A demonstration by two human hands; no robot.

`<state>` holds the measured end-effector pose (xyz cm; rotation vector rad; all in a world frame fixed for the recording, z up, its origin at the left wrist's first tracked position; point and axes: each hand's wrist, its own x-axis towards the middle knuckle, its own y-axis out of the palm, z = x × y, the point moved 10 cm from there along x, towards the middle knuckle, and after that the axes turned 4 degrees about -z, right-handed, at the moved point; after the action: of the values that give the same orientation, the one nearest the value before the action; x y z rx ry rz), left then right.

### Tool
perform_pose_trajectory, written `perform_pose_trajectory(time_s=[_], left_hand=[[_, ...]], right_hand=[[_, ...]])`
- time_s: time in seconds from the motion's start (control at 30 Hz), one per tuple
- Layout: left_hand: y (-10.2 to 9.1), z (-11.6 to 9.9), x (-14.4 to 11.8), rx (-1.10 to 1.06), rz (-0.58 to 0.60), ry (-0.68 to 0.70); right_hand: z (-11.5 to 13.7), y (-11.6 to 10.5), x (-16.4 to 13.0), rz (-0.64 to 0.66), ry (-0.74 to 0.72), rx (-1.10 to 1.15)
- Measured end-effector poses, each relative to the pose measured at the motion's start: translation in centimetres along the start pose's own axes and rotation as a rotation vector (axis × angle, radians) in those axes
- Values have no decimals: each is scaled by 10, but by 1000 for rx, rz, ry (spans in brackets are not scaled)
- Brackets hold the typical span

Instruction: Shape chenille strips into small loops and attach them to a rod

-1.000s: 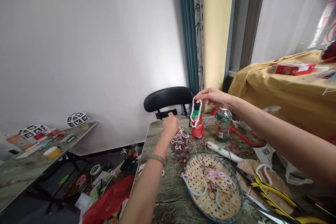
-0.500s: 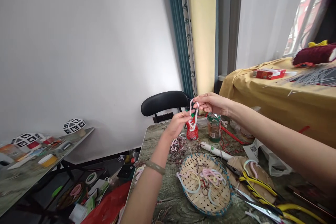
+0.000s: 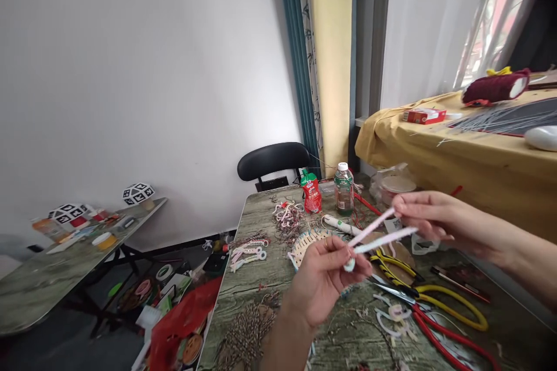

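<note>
Partly, the left hand (image 3: pixel 319 278) hides the cord (image 3: pixel 385 239); also the basket (image 3: pixel 307 243).

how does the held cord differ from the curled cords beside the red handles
The held cord has nearly straight stretches between the left hand and right hand; the curled cords bend and loop.
The held cord is raised above the table; the curled cords lie on it.
Both are pastel.
</note>
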<state>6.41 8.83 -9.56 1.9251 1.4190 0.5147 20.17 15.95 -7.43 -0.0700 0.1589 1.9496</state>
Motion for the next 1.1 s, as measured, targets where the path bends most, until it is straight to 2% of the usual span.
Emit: perform_pose_trajectory(time_s=[0.17, 0.33, 0.4, 0.5, 0.6, 0.67, 0.77, 0.87, 0.97, 1.1], left_hand=[[-4, 20, -16, 36, -20, 12], [1, 26, -14, 5, 14, 49], [11, 25, -13, -45, 99, 85], [33, 25, -15, -128, 309, 110], [43, 24, -19, -227, 438, 133], [38, 26, -18, -244, 391, 125], [15, 35, -11, -176, 159, 94], [-1, 42, -10, -75, -17, 107], [-1, 55, -7, -16, -67, 76], [0, 71, -2, -40, -113, 51]], right_hand=[[-36, -11, -53, -72, 60, -17], [-69, -13, -76, -50, 100, 38], [-76, -14, -80, -24, 82, 63], [-78, -10, -87, -3, 63, 163], [-70, 0, -95, -8, 75, 469], [-61, 13, -99, 34, 81, 724], [-42, 31, -98, 153, 47, 1090], [-32, 30, -89, 154, -50, 1352], [-34, 32, -81, 141, -76, 1494], [-41, 38, -77, 113, -55, 1711]])
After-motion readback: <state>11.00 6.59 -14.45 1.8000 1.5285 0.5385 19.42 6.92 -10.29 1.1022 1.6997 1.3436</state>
